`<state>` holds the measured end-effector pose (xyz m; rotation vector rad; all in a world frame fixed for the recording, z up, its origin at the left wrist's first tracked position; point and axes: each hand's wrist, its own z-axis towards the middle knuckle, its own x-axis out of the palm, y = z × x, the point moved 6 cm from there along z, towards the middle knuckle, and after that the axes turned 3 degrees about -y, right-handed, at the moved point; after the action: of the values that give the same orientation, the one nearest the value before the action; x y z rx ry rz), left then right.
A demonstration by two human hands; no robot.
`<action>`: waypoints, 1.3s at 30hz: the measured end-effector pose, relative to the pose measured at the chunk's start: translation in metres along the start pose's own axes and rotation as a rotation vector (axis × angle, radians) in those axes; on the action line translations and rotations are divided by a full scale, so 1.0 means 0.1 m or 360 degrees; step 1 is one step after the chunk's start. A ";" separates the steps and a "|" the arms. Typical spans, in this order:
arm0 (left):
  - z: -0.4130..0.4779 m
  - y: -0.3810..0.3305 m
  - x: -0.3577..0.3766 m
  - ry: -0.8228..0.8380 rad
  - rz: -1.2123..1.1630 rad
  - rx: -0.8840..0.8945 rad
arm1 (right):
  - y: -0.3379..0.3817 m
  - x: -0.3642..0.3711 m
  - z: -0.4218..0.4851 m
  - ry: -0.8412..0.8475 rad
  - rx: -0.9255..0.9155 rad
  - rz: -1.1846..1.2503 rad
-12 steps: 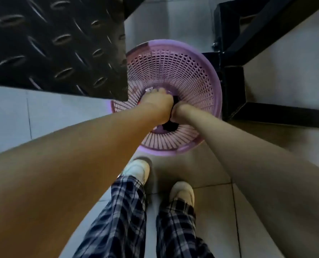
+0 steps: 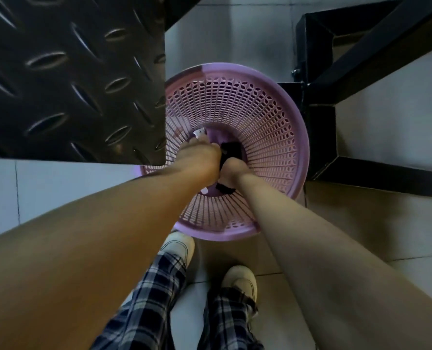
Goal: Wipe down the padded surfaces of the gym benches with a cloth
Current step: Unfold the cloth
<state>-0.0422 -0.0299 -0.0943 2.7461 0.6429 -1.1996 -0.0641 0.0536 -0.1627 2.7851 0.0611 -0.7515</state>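
Left hand (image 2: 199, 160) and right hand (image 2: 233, 170) deep in purple basket (image 2: 301, 147), both at black cloth (image 2: 231, 150), finger positions indiscernible

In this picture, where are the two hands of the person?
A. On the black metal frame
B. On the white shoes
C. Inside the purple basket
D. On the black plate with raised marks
C: the left hand and the right hand both reach down into the purple basket, close to a dark item lying at its bottom.
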 end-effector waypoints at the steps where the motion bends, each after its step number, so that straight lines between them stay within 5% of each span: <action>1: -0.02 -0.03 -0.01 0.0017 -0.0043 -0.0002 | 0.00 -0.12 -0.09 -0.0120 -0.0019 0.0093; 3: -0.10 -0.10 -0.03 0.0022 -0.0140 0.0013 | -0.04 -0.34 -0.22 -0.0303 -0.0031 0.0230; 12: -0.79 -0.34 -0.56 0.0152 -0.0746 0.0098 | 0.02 -1.20 -1.25 -0.0282 -0.0138 0.0504; 23: -2.43 -0.60 -2.65 -0.0104 -0.1013 0.0557 | 0.63 -2.76 -3.55 -0.0241 -0.0530 0.0696; 39: -4.87 -1.05 -5.82 -0.0449 -0.0564 0.0908 | 1.73 -5.11 -7.09 -0.0718 -0.0972 0.0223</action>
<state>-0.1044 -0.0219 0.6689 2.8579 0.8933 -2.0919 -0.1409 0.0804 0.7249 1.9834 0.0069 -1.0872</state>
